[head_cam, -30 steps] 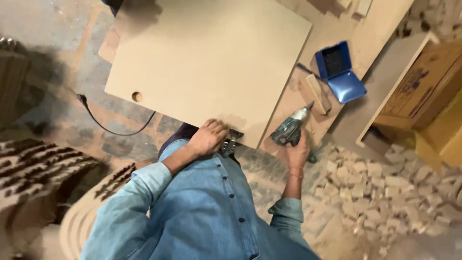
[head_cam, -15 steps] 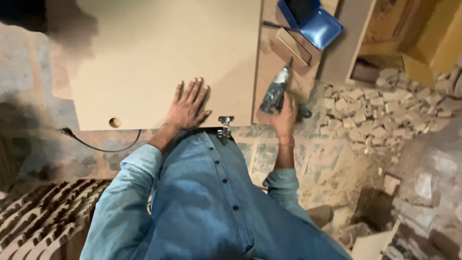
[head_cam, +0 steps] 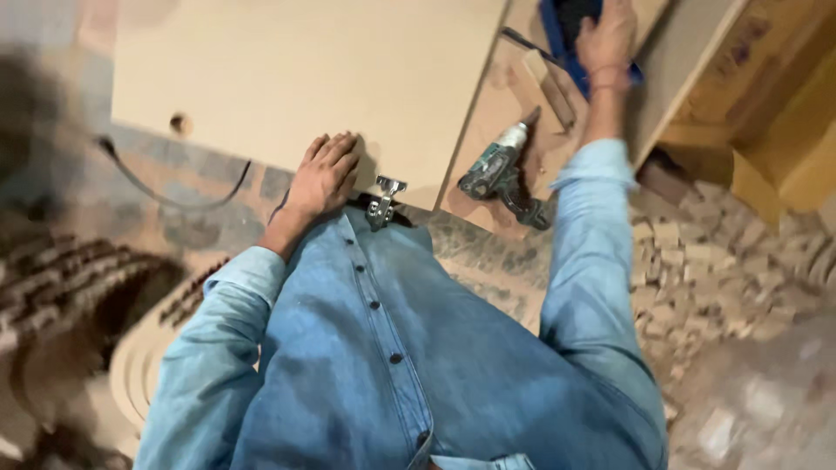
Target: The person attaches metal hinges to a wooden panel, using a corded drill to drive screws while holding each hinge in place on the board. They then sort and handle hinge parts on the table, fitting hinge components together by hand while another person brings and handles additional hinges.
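The left hand [head_cam: 324, 174] lies flat and open on the near edge of the pale beige board [head_cam: 296, 78], just beside the metal hinge [head_cam: 383, 202] at five o'clock — fitting the hinge looks underway. The right hand [head_cam: 607, 39] reaches into the blue plastic case [head_cam: 557, 35] at one o'clock; I cannot tell what it grasps. The teal cordless drill [head_cam: 501, 170] lies released — picking a screw seems next.

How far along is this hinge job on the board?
Done: a metal hinge sits at the board's near edge. In hand: left hand rests flat on the board, right hand reaches into the blue case, drill lying beside. Left: the other round hole is empty.
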